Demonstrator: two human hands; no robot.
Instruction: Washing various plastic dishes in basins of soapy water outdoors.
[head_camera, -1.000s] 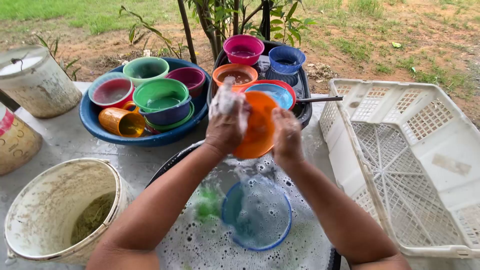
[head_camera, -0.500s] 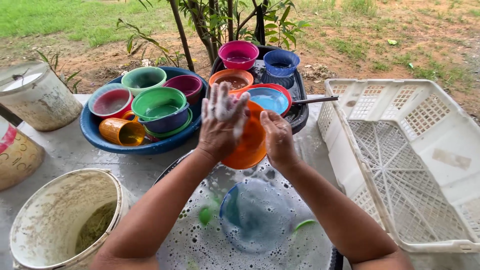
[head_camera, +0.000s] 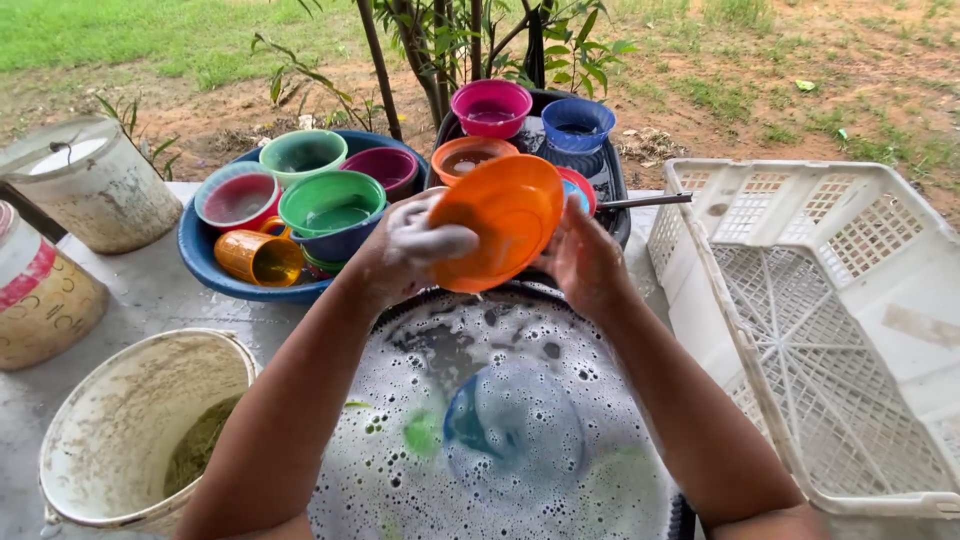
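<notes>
An orange bowl (head_camera: 497, 233) is held tilted above a soapy basin (head_camera: 500, 440): its far edge is gripped by the right hand (head_camera: 583, 262), while the foam-covered left hand (head_camera: 405, 252) is pressed into its hollow. Coloured bowls (head_camera: 330, 205) are stacked behind; a white crate (head_camera: 840, 330) stands to the right on the tabletop (head_camera: 150, 300).

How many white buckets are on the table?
2: the far bucket at the back left, the near bucket front left beside the soapy basin. Others may be out of frame.
</notes>
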